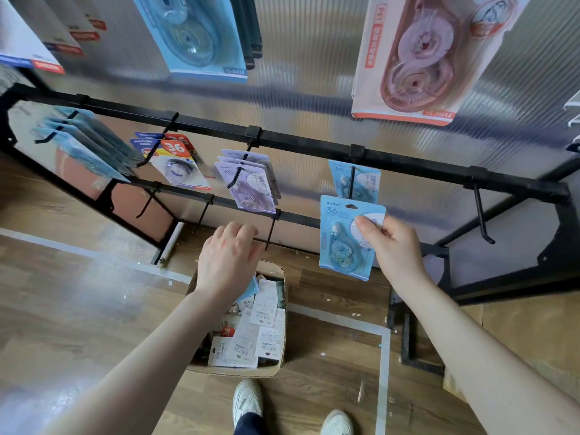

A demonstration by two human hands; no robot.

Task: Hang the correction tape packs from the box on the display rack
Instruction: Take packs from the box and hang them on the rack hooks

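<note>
My right hand [395,246] pinches a light blue correction tape pack [343,243] by its right edge, holding it upright just below a black hook [352,182] that carries one matching blue pack [361,180]. My left hand [227,262] hovers above the cardboard box [281,309] on the floor, fingers loosely curled, with a blue pack edge showing just under it; whether it grips that pack is unclear. The box holds several packs lying mostly back side up. Purple packs [248,186] and red-and-blue packs [179,161] hang on hooks to the left.
The black display rack bar [298,142] runs across the view, with a bare hook [483,215] at the right. Large blue [201,36] and pink [417,58] packs hang higher up. My shoes [248,400] stand behind the box on wooden flooring.
</note>
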